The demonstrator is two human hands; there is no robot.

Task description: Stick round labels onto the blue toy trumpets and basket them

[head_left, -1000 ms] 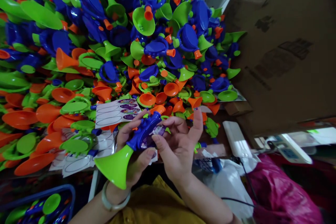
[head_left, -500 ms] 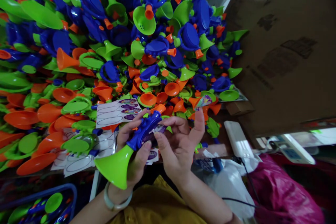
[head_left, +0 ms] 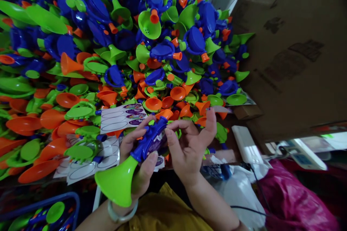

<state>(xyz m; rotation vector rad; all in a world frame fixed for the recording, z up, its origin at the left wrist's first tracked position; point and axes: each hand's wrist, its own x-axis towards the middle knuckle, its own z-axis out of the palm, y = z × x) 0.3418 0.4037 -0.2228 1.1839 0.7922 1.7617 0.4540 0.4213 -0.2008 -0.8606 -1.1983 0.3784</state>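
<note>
toy trumpet (head_left: 118, 184) looks glossy plastic, carton (head_left: 294, 86) matt cardboard

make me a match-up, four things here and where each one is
1. bangle
2. labelled trumpet
3. carton
4. basket

A. lower left corner of the picture
B. gripped in the left hand
C. around the left wrist
D. upper right of the picture

Pairs: 1-C, 2-B, 3-D, 4-A

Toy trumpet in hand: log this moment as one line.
left hand: holding toy trumpet | right hand: fingers at edge of purple label | sticker sheet: beyond left hand, partly used
</note>
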